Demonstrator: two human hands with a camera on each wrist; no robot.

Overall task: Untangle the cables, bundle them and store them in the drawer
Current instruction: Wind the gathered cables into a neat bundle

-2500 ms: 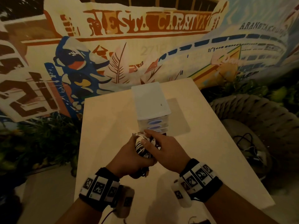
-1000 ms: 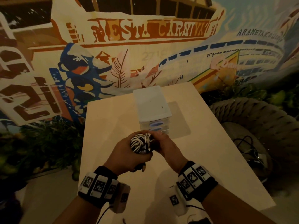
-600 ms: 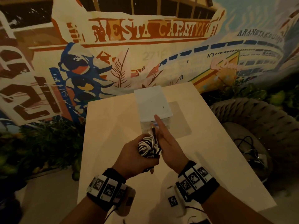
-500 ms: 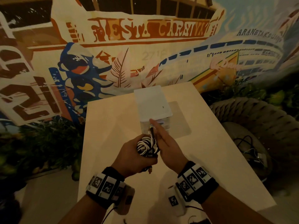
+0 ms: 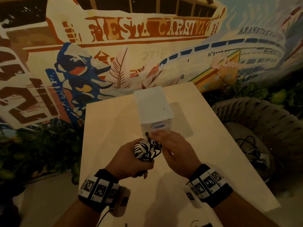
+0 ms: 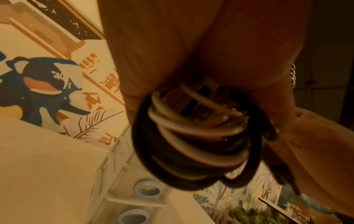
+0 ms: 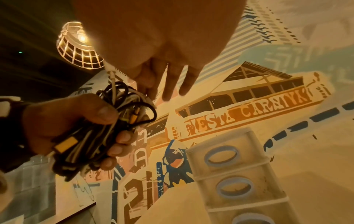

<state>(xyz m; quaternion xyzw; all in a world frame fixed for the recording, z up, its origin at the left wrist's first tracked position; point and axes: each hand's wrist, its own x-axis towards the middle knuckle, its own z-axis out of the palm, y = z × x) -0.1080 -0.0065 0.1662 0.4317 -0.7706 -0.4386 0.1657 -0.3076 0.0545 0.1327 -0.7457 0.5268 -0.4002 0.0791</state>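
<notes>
A coiled bundle of black and white cables [image 5: 144,152] sits in my left hand [image 5: 131,159], which grips it in a fist above the table. The left wrist view shows the loops [image 6: 195,144] close up, and the right wrist view shows the bundle [image 7: 114,121] with yellow plugs in that fist [image 7: 67,113]. My right hand [image 5: 172,145] is just right of the bundle, motion-blurred, with fingers [image 7: 172,84] straight and holding nothing. They point at the front of a small clear drawer unit [image 5: 154,107] with blue ring handles [image 7: 222,156]. Its drawers are closed.
The pale table [image 5: 213,153] is narrow, with edges close on both sides. A woven rope seat [image 5: 262,122] with loose cables [image 5: 250,148] stands to the right. Plants [image 5: 41,145] line the left, and a mural wall stands behind. A caged lamp [image 7: 80,45] hangs overhead.
My right hand has come off the bundle, straightened its fingers and moved forward to the drawer unit's front. My left hand has kept its grip on the bundle, shifting slightly right.
</notes>
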